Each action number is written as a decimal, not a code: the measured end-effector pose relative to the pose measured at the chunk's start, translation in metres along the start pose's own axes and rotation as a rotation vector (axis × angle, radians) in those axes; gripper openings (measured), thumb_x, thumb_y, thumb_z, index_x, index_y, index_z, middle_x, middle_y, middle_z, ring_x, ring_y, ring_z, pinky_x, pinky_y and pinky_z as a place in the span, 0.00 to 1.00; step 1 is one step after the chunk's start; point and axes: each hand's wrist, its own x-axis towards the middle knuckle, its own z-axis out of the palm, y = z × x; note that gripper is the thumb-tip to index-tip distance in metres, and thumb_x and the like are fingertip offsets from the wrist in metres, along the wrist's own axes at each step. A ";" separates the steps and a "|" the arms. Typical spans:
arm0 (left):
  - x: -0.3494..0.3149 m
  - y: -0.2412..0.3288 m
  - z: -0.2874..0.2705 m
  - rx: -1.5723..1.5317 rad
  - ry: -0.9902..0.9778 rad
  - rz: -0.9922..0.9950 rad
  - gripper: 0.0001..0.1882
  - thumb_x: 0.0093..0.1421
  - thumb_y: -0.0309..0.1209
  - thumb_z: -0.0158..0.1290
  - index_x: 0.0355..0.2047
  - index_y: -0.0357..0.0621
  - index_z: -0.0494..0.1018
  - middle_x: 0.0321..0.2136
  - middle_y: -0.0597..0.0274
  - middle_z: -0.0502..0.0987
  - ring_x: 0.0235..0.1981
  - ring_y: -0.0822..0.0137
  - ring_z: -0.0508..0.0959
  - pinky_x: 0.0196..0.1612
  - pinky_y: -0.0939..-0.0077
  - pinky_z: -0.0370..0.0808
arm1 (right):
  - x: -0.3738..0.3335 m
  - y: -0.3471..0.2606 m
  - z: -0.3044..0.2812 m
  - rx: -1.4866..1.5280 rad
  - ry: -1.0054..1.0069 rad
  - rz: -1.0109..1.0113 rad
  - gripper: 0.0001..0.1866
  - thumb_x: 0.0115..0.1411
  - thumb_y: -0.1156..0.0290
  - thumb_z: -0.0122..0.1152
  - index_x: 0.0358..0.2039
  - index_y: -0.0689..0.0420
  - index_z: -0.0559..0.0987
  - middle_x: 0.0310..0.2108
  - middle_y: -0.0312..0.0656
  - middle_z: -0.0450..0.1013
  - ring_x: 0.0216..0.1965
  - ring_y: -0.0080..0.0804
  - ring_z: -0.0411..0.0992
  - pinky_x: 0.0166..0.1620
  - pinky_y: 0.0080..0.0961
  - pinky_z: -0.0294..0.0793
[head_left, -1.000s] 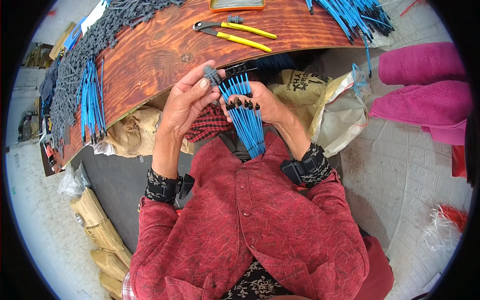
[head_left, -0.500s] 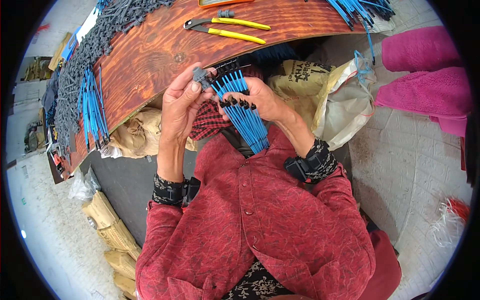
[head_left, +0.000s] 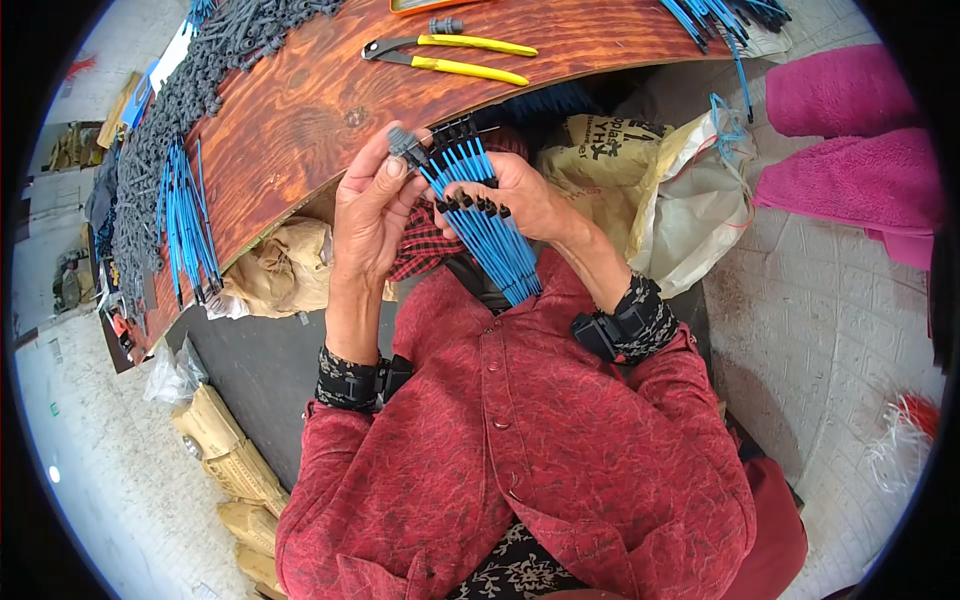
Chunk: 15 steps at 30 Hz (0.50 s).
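Observation:
A bundle of thin blue tubes with black ends [head_left: 497, 250] is gripped in my right hand [head_left: 522, 200], its tips fanned toward the table edge. My left hand [head_left: 372, 195] pinches a grey ribbed plastic fitting [head_left: 404, 144] between thumb and fingers. That fitting sits against the tip of the leftmost tube; whether the tube is inside it I cannot tell. Black pieces cap the far ends of several tubes [head_left: 455, 132]. Both hands are held above my lap, just in front of the wooden table [head_left: 310, 110].
Pliers with yellow handles [head_left: 470, 58] and a loose grey fitting [head_left: 446, 25] lie on the table. A heap of grey fittings [head_left: 150, 160] and more blue tubes [head_left: 186, 225] fill its left side. An open white sack [head_left: 690, 215] stands right, near magenta towels [head_left: 845, 95].
The grey fitting in my left hand has shifted slightly right and tilted, closer to the leftmost blue tube. My right hand keeps its hold on the bundle.

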 end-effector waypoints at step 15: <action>-0.015 -0.001 0.011 0.159 0.002 0.124 0.34 0.62 0.19 0.58 0.67 0.33 0.59 0.60 0.42 0.71 0.52 0.64 0.78 0.51 0.71 0.77 | -0.003 0.000 0.012 -0.041 0.018 -0.038 0.11 0.69 0.68 0.58 0.44 0.63 0.78 0.33 0.42 0.80 0.32 0.25 0.80 0.37 0.22 0.81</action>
